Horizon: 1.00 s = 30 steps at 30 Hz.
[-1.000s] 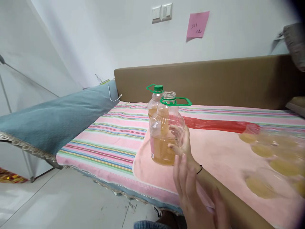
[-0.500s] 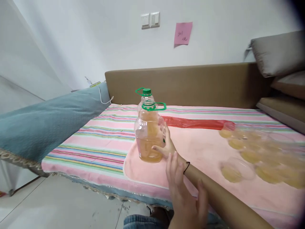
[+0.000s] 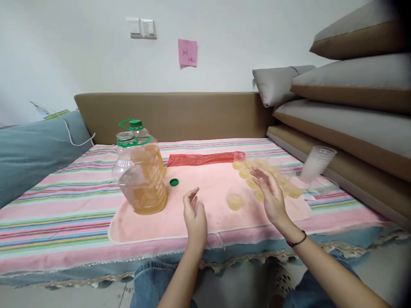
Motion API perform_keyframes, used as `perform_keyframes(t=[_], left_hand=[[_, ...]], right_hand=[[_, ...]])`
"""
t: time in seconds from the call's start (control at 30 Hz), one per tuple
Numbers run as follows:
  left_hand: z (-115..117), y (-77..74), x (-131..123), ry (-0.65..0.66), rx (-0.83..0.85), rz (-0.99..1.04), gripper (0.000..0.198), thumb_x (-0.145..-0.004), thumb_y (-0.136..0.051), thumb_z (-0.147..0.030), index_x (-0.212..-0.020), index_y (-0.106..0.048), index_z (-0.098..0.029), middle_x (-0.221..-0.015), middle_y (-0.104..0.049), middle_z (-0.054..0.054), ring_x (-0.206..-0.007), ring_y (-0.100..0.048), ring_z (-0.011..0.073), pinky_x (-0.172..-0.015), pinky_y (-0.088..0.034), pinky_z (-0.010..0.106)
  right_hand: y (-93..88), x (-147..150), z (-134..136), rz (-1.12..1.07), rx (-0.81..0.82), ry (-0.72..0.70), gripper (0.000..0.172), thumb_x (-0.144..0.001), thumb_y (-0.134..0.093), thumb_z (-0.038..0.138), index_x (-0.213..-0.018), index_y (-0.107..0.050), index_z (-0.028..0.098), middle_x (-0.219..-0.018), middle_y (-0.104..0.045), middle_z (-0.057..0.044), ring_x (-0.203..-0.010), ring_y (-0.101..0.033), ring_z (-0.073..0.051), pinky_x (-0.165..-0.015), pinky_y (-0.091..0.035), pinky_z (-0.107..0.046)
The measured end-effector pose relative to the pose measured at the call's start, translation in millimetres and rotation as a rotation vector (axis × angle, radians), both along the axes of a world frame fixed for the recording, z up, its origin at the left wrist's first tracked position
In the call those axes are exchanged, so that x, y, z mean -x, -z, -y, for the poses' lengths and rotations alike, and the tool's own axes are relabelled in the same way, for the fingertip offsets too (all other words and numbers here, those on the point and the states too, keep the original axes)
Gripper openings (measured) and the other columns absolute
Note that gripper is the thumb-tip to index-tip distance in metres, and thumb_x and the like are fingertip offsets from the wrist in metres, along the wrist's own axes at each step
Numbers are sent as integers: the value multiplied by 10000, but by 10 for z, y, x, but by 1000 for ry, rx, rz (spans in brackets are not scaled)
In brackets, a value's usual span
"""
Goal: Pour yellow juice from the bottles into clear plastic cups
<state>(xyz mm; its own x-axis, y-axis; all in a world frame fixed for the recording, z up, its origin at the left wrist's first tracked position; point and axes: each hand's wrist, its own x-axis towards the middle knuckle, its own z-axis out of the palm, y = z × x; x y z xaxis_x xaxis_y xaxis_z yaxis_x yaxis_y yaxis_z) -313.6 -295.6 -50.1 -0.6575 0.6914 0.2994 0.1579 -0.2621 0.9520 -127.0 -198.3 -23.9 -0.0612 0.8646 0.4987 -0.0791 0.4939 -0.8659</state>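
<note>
Hands [image 3: 196, 222] apart — pink note [image 3: 187, 52] ("301")

Says "301" on the pink note [image 3: 187, 52] stuck to the white wall [image 3: 224, 51], written by hand in thin dark pen. Has a small scribble [image 3: 191, 60] under that, a bit to the right, too blurry to read.
</note>
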Motion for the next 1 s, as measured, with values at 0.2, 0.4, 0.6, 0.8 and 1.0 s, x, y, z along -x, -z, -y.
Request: perform_keyframes(t=[0.2,0.4,0.6,0.8,1.0], left_hand=[[-340,325,-218,192,221,-12,362,-602,-686,-145,-949,-586,-176,-1013,-665,109,-1022,-641,284,-988,-457,499],[-511,365,-535,268,195,-106,645,-532,-816,-205,-1126,-565,-186,-1236,-610,108,-1231,-534,285,-1114,-345,450],[-714,304,-556,317,158,-16,617,-549,-836,-243,-1086,-533,-206,-1191,-638,99,-1179,-595,247,-1071,-412,411],[-1099,163,-354,265,179,118,607,-542,-862,-293,-1040,-530,-189,-1158,-650,134,-1017,-660,234,-918,-512,413],[-1799,21,-194,190,158,126,632,-512,-869,-155,-1049,-537,-182,-1251,-605,140,-1091,-621,229,-965,-478,404]], right_hand=[[493,-345,91,128,201,1,431,-842,-604,564,-1057,-668,196,-1180,-692,-139,-1117,-642,-288,-1036,-439,-523],[521,-441,61,198,332,-61,413,-728,-696,568,-849,-738,176,-913,-776,-124,-882,-715,-289,-876,-536,-487],[386,-600,-6,181,371,-31,438,-704,-694,595,-854,-732,185,-937,-770,-116,-894,-702,-283,-892,-520,-464],[330,-652,25,176,422,-82,409,-730,-681,583,-845,-722,193,-908,-765,-103,-901,-701,-288,-865,-530,-444],[316,-634,48,240,469,-168,377,-769,-664,550,-886,-694,193,-950,-749,-115,-943,-699,-289,-842,-558,-422]])
